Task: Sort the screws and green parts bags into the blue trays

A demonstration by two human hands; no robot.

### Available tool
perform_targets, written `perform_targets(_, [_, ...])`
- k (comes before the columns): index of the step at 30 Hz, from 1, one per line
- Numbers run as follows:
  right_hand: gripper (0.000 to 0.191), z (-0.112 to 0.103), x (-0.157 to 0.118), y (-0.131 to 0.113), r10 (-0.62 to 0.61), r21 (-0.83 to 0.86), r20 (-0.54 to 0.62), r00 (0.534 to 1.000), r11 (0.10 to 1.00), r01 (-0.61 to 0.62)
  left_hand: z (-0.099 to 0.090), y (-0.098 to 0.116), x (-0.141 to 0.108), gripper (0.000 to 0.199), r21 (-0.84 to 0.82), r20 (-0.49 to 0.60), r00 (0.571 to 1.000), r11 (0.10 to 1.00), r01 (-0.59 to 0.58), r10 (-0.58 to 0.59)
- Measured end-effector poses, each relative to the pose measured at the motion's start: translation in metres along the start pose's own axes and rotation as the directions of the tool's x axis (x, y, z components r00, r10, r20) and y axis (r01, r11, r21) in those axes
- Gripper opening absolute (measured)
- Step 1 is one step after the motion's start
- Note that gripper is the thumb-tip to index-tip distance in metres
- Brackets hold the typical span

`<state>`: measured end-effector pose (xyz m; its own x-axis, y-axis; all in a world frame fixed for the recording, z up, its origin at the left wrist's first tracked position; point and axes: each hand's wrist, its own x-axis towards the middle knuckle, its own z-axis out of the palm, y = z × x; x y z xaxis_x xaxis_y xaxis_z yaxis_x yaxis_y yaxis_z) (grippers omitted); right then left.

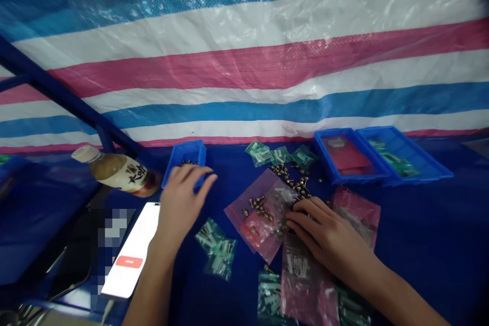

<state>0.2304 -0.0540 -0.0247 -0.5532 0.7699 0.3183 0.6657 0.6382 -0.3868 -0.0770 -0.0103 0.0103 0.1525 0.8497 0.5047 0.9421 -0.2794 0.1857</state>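
Reaching forward, left hand (pixel 185 194) with fingers (pixel 203 170) parted; right hand (pixel 331 234) palm-down, grip unclear.

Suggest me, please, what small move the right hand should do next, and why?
Probably the right hand should gather the loose metal screws lying on the pink plastic bag. Its fingertips are at the bag's right side, close to them, and the screws lie unenclosed on top, so they might roll off if the bag shifts.

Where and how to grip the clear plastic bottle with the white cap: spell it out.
Wrap the left hand around the labelled middle of the bottle, probably from the near side: the body looks round, and the cap points away from that hand.
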Motion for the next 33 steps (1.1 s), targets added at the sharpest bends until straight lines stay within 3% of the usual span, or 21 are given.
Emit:
perform_targets(2, [0.023,0.0,0.001,0.0,-0.004,-0.012,0.0,1.0,1.0,0.004,0.009,0.02,-0.004,0.022,-0.146,0.214,0.962,0.98,-0.139,0.168])
perform_targets(4, [0.024,0.0,0.001,0.0,0.002,-0.012,0.003,1.0,1.0,-0.002,0.019,0.035,-0.008,0.025,-0.249,0.376,0.88,0.946,-0.208,0.292])
perform_targets(5, [0.024,0.0,0.001,-0.001,0.004,-0.011,0.006,1.0,1.0,-0.004,0.024,0.039,-0.01,0.026,-0.278,0.417,0.851,0.936,-0.215,0.32])
perform_targets(7, [0.024,0.0,0.0,-0.002,0.001,-0.008,0.011,1.0,1.0,-0.001,0.031,0.044,-0.012,0.028,-0.311,0.445,0.836,0.931,-0.191,0.321])
perform_targets(12, [0.025,-0.001,-0.001,-0.004,-0.011,0.007,0.02,1.0,1.0,0.01,0.039,0.043,-0.012,0.019,-0.372,0.425,0.869,0.924,-0.09,0.255])
perform_targets(17, [0.023,-0.001,-0.001,-0.004,-0.019,0.03,0.004,1.0,0.999,0.019,0.037,0.041,-0.01,0.01,-0.339,0.386,0.896,0.937,-0.086,0.222])
perform_targets(20, [0.022,-0.001,-0.001,-0.003,-0.007,0.026,-0.029,1.0,1.0,0.008,0.035,0.039,-0.01,0.007,-0.343,0.326,0.929,0.938,-0.058,0.176])
perform_targets(24, [0.023,-0.001,-0.001,-0.002,0.017,0.033,-0.05,0.999,0.999,-0.016,0.028,0.046,-0.013,0.01,-0.46,0.147,0.969,0.881,-0.113,0.2])
perform_targets(28, [0.02,-0.002,0.0,-0.008,0.08,0.21,-0.022,0.997,0.975,-0.074,0.022,0.068,-0.02,0.016,-0.603,0.042,0.957,0.771,-0.204,0.286])
perform_targets(33, [0.018,-0.001,0.001,-0.016,0.08,0.328,0.028,0.996,0.941,-0.085,0.028,0.087,-0.033,0.026,-0.697,0.063,0.908,0.669,-0.257,0.414])
